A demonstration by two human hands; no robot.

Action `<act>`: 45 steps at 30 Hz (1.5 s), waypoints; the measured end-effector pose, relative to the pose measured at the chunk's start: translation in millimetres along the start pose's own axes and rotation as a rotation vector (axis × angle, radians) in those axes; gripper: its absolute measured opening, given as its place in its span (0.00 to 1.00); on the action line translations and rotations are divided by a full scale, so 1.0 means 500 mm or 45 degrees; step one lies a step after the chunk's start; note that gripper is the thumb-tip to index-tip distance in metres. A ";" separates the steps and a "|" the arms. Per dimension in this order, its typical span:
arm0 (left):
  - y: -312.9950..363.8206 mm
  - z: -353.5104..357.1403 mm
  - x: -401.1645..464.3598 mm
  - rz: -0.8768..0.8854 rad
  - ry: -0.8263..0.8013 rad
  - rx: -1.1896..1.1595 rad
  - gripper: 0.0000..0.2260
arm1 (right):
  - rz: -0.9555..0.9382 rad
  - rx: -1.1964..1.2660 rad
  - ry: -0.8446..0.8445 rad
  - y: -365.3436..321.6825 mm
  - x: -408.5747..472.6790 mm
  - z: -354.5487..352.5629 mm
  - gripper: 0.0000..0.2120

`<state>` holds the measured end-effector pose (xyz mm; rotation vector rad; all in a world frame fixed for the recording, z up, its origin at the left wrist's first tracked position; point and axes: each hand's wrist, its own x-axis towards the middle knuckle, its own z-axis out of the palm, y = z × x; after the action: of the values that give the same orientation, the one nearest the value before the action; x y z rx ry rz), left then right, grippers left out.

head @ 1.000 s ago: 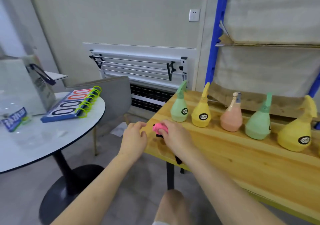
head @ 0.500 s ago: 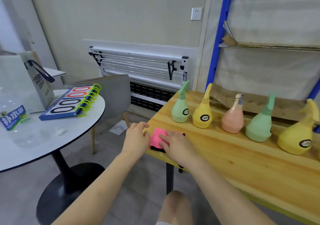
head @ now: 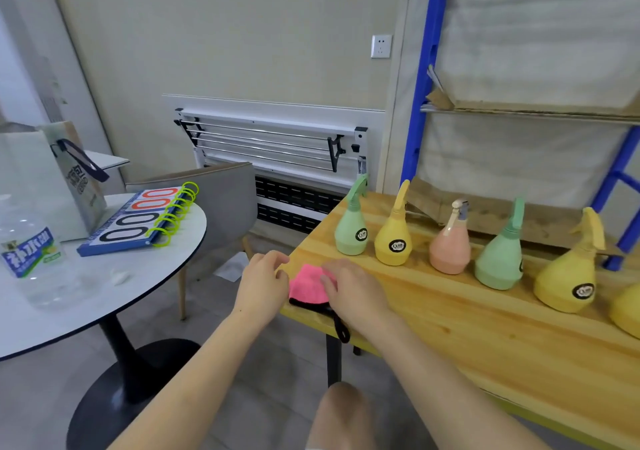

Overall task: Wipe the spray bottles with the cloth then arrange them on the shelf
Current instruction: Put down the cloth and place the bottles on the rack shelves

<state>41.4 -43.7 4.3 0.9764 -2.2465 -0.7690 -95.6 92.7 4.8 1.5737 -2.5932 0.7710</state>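
The right grip [head: 349, 290] lies flat on the pink cloth [head: 306, 285], fingers nearly straight and pressing it to the bench [head: 450, 328]. The left grip [head: 265, 281] rests at the bench's corner just beside the cloth, fingers loosely curled; whether they pinch the cloth's edge I cannot tell.

The cloth sits at the near left corner of the wooden bench, a bright pink fuzzy pad with a black border, and a black loop [head: 341, 328] hangs from it over the bench edge toward the person.

The spray bottles stand upright in a row along the far side of the bench, long axes vertical, their nozzles leaning up to the right: a green bottle [head: 350, 233], a yellow bottle [head: 393, 241], a pink bottle [head: 449, 247], a second green bottle [head: 498, 259] and a larger yellow bottle [head: 568, 281]. Each is pear-shaped, and three show a round black label. Behind them rises the blue-framed shelf [head: 420, 110].
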 end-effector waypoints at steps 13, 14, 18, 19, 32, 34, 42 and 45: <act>0.218 0.075 0.153 0.228 -0.006 -0.106 0.13 | 0.090 -0.017 0.470 0.095 0.077 -0.243 0.10; 0.230 0.083 0.172 0.245 0.001 -0.097 0.13 | 0.088 -0.034 0.464 0.101 0.093 -0.255 0.10; 0.264 0.107 0.238 0.249 0.027 -0.045 0.13 | 0.131 -0.142 0.371 0.128 0.156 -0.282 0.13; 0.270 0.114 0.252 0.231 0.027 -0.034 0.13 | 0.142 -0.151 0.352 0.135 0.170 -0.285 0.14; 0.258 0.192 0.322 0.035 -0.106 0.073 0.06 | 0.338 -0.265 -0.015 0.182 0.260 -0.303 0.21; 0.254 0.196 0.320 0.006 -0.139 0.061 0.07 | 0.338 -0.275 -0.045 0.184 0.265 -0.302 0.19; 0.306 0.178 0.342 0.103 -0.059 0.003 0.09 | 0.261 -0.118 0.259 0.205 0.298 -0.369 0.14; 0.357 0.182 0.359 0.154 -0.017 -0.045 0.09 | 0.260 -0.096 0.328 0.227 0.315 -0.426 0.17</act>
<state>-203.8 -56.2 113.6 0.8130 -2.2723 -0.7612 -319.1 92.6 186.7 1.1181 -2.5818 0.8161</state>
